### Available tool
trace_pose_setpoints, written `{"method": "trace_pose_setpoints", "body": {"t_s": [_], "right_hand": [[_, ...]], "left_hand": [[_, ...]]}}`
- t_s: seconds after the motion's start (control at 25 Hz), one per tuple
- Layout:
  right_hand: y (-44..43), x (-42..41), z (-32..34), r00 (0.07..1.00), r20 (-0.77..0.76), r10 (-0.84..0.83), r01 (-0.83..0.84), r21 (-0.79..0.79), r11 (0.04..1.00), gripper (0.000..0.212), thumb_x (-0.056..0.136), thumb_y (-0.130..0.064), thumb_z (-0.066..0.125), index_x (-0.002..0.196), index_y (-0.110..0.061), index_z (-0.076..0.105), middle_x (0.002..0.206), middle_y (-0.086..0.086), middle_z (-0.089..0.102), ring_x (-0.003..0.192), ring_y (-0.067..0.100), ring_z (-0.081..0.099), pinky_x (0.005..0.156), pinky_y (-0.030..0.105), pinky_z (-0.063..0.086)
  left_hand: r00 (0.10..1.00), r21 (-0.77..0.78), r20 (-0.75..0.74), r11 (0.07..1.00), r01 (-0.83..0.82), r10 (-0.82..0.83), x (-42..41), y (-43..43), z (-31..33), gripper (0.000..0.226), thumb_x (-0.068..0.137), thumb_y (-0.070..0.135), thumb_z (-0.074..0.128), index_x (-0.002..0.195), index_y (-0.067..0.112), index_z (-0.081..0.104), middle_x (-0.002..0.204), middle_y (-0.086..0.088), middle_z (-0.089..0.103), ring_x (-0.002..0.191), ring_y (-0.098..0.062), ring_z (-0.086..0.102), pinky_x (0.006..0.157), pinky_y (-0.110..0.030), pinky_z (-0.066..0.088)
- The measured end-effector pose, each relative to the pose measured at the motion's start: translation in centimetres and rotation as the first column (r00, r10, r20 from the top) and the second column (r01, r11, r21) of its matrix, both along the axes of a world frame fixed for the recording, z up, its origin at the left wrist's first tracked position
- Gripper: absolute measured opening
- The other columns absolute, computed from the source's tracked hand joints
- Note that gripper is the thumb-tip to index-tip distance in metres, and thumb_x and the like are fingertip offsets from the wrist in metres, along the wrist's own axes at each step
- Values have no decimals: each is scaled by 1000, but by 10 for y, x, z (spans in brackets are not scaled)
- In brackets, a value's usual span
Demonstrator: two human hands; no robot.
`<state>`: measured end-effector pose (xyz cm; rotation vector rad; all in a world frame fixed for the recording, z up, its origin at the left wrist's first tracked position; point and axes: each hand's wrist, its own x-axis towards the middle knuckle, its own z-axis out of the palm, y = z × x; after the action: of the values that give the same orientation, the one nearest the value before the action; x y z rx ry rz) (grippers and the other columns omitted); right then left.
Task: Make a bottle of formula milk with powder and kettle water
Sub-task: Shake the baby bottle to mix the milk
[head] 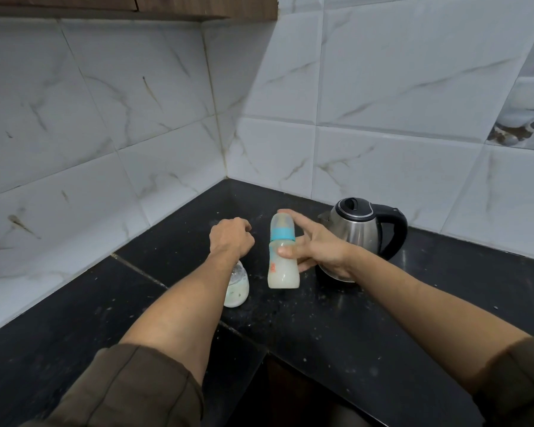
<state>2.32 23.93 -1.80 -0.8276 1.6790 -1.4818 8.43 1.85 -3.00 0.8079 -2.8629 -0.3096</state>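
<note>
The bottle (283, 257) stands on the black desk (336, 328), between a small glass jar (236, 288) and the kettle (363, 232). Its long axis is close to vertical, with the capped teat end pointing up and tipped slightly toward the wall corner. A blue collar is fitted below the clear cap. Pale milky liquid fills the lower body.

I read my right hand (318, 248) as loosely wrapped on the bottle: thumb on the near face at mid-height, index finger stretched up to the cap, the other fingers behind the body. The grip is partly open, not clenched. My left hand (230, 235) is curled into a closed fist above the jar; I cannot tell whether it holds anything. The jar, partly hidden by my left forearm, contains a pale residue and sits just beside the bottle. The kettle stands behind my right hand, lid closed, handle to the right.

Judgement: powder and water appear to be in and the cap is on, so the step in hand is the finish, either mixing or setting down. The next move calls for a firmer full-hand grip and a tight collar before any shaking.
</note>
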Motion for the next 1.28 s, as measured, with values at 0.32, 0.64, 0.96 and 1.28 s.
{"method": "trace_pose_setpoints", "body": {"t_s": [0.32, 0.64, 0.96, 1.28], "right_hand": [[4, -3, -8, 998, 17, 62, -63, 83, 995, 82, 78, -33, 92, 142, -55, 46, 115, 13, 78, 104, 34, 78, 77, 43, 65], [6, -9, -17, 947, 285, -150, 81, 240, 967, 60, 84, -44, 85, 134, -20, 60, 112, 19, 79, 85, 28, 80, 63, 33, 65], [4, -8, -18, 946, 311, -89, -13, 309, 951, 65, 75, -46, 89, 125, -11, 66, 103, 20, 79, 80, 25, 80, 64, 33, 66], [6, -12, -18, 942, 327, -71, -35, 307, 951, 67, 74, -47, 89, 125, -11, 66, 100, 19, 80, 77, 23, 80, 60, 31, 64]], "left_hand": [[1000, 7, -5, 1000, -11, 11, 0, -4, 0, 41, 95, 17, 58, 133, 26, 70, 127, -3, 73, 119, -26, 66, 100, -40, 55], [1000, 5, -4, 1000, 2, -2, -1, -4, -3, 42, 95, 16, 56, 132, 26, 71, 128, -3, 73, 120, -26, 66, 101, -39, 53], [1000, 6, -1, 1000, -1, 1, -3, -6, -4, 42, 96, 16, 56, 133, 26, 70, 127, -4, 74, 119, -27, 66, 104, -41, 52], [1000, 10, -6, 1000, -6, 6, -3, -9, -3, 40, 96, 17, 57, 133, 25, 71, 127, -3, 74, 120, -26, 66, 105, -41, 52]]}}
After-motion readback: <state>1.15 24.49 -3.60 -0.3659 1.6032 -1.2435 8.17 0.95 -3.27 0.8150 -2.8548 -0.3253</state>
